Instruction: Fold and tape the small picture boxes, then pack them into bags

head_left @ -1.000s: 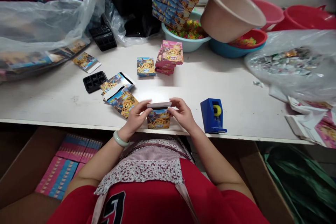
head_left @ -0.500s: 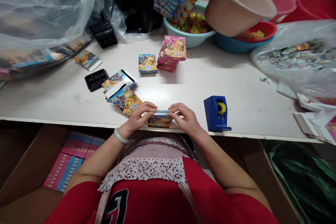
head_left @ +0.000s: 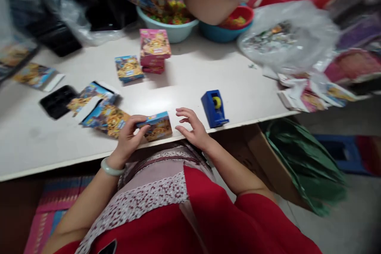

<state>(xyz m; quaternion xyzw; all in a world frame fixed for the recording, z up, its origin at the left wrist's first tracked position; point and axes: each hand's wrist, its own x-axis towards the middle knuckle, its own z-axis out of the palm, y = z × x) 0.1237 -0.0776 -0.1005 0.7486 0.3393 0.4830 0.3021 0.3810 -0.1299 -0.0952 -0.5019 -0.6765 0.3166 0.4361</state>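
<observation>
My left hand (head_left: 131, 137) grips the left end of a small blue-and-gold cardboard box (head_left: 159, 127), which stands at the table's front edge with its top flap closed. To the right of the box, my right hand (head_left: 192, 129) is off it, fingers apart and curved, holding nothing. A blue tape dispenser (head_left: 210, 109) with a yellow core stands just beyond that hand. Beside my left hand lie several open, unfilled-looking blue-and-gold boxes (head_left: 111, 121), overlapping. A black compartment tray (head_left: 59, 101) rests left of them.
Behind, a blue-and-gold box (head_left: 128, 67) lies beside a stack of pink boxes (head_left: 155, 45). Basins with colourful small pieces, such as a light-blue basin (head_left: 175, 31), line the back. A clear plastic bag (head_left: 309, 43) is at right. Under the table, a carton holds packed boxes (head_left: 43, 214).
My right hand has let go of the box and moved right toward the tape dispenser. My left hand still holds the box, now turned at an angle. The view has swung right.
</observation>
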